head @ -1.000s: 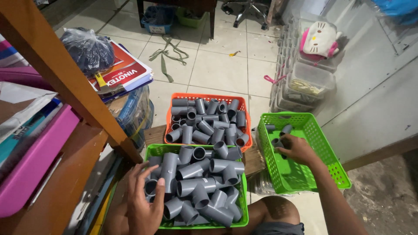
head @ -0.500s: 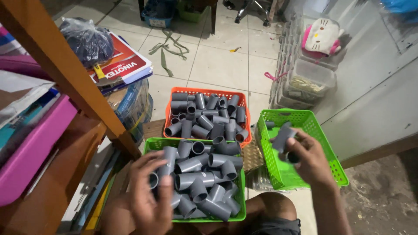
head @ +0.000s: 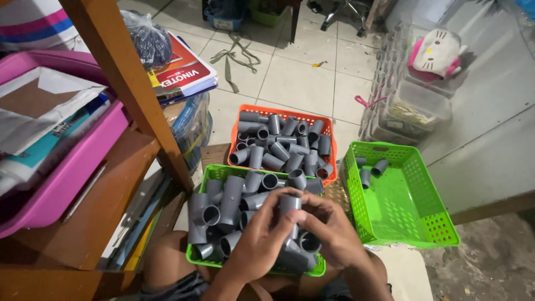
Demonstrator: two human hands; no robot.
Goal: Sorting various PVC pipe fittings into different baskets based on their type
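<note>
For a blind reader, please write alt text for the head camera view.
Both hands, the left hand and the right hand, hold one grey pipe fitting above a green basket full of such fittings. Behind stands an orange basket of fittings; to the right, a nearly empty green basket.

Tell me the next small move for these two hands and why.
Probably press the short grey pipe piece into the fitting beneath it: both the left hand and right hand grip it upright over the near green basket, while the right green basket holds only a few pieces.
</note>
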